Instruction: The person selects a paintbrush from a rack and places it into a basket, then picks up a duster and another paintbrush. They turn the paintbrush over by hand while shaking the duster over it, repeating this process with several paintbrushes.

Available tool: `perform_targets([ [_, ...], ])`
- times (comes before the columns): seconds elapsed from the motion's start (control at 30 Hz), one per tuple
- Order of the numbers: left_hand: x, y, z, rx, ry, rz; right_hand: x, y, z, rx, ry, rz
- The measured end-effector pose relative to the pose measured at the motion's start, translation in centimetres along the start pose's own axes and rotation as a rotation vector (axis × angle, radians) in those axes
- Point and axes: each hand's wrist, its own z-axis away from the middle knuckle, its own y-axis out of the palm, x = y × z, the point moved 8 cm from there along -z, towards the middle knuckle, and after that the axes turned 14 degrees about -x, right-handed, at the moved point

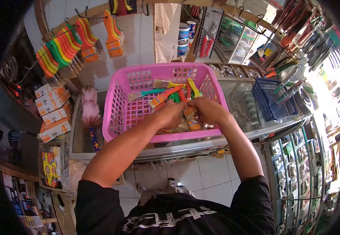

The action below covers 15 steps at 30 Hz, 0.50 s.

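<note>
Both my hands are inside a pink plastic basket [164,138], over its right half. My left hand [171,114] is curled among the paintbrushes, with green handles [174,97] showing just past its knuckles. Close beside it, my right hand [208,111] is closed with its fingertips down on a paintbrush with an orange label [193,124]. The fingers partly hide what they grip. Around them lie a brush with an orange handle [173,92], a yellow-green one [193,87], a teal one [152,92] and a yellow one [175,84].
The basket stands on a glass counter [238,88]. A pink feather duster [90,107] lies left of it, near stacked orange-and-white boxes [52,113]. At the right is a blue basket [269,100]. Paintbrushes [60,51] hang from hooks at upper left.
</note>
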Motion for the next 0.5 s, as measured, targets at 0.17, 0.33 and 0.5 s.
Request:
perform_targets([
  [0.17, 1.7, 1.3, -0.4, -0.001, -0.036, 0.126, 1.0, -1.0, -0.3, -0.017, 0.013, -0.06],
  [0.33, 1.8, 0.6, -0.5, -0.043, -0.075, 0.295, 1.6, -2.2, -0.5, -0.053, 0.091, -0.038],
  [0.5, 1.3, 0.7, -0.7, -0.005, -0.172, 0.647, 0.7, -2.1, -0.9, -0.208, -0.019, -0.042],
])
